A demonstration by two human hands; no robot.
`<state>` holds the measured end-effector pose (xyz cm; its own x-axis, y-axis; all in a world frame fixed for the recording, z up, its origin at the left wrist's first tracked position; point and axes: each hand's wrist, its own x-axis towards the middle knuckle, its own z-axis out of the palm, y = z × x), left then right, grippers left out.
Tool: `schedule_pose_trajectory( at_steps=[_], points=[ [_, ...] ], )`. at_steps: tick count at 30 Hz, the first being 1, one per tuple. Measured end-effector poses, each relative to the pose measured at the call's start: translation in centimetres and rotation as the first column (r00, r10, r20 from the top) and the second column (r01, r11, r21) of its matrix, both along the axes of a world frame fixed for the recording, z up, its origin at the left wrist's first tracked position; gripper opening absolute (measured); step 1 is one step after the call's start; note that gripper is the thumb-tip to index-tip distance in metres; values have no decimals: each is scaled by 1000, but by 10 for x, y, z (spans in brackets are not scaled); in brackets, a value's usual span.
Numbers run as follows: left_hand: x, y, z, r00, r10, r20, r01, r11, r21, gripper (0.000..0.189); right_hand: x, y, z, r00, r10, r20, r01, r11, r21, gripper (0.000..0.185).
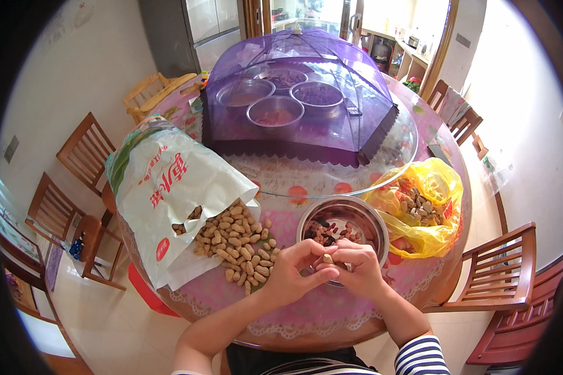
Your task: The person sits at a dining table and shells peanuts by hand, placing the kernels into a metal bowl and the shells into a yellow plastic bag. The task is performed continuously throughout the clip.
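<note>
My left hand (298, 269) and my right hand (354, 265) meet over the near edge of a stainless steel bowl (384, 225), their fingertips together on one peanut in its shell (328, 258). Shelled reddish peanut kernels (348, 231) and some dark pieces lie in the bowl. To the left, a heap of unshelled peanuts (244, 239) spills from a white printed sack (187, 173) lying on its side. Right of the bowl stands an open yellow plastic bag (436, 183) with peanut shells (417, 208) inside.
A purple mesh food cover (281, 145) stands over several metal bowls on the glass turntable (305, 193). A dark flat object (440, 153) lies at the right of the round table. Wooden chairs (502, 272) stand around it, and a red stool (148, 290) is at the lower left.
</note>
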<state>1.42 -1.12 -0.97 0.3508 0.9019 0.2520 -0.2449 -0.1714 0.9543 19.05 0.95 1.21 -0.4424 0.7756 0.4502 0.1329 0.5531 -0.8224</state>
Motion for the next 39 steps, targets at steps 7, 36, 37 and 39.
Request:
schedule_pose_trajectory(
  at_steps=[7, 36, 37, 39],
  points=[
    [3, -1, 2, 995, 21, 100, -27, 997, 66, 23, -1, -1, -1, 1000, -8, 20, 4, 976, 216, 12],
    [0, 10, -2, 957, 290, 27, -291, 952, 99, 14, -3, -1, 8, 975, -218, -44, 223, 963, 154, 24],
    [-1, 10, -2, 959, 282, 20, -283, 953, 104, 14, -4, -1, 8, 974, -224, -35, 227, 960, 164, 24],
    [-2, 10, -2, 963, 268, 6, -267, 957, 114, 14, -5, -1, 7, 974, -223, -32, 225, 952, 210, 24]
  ],
)
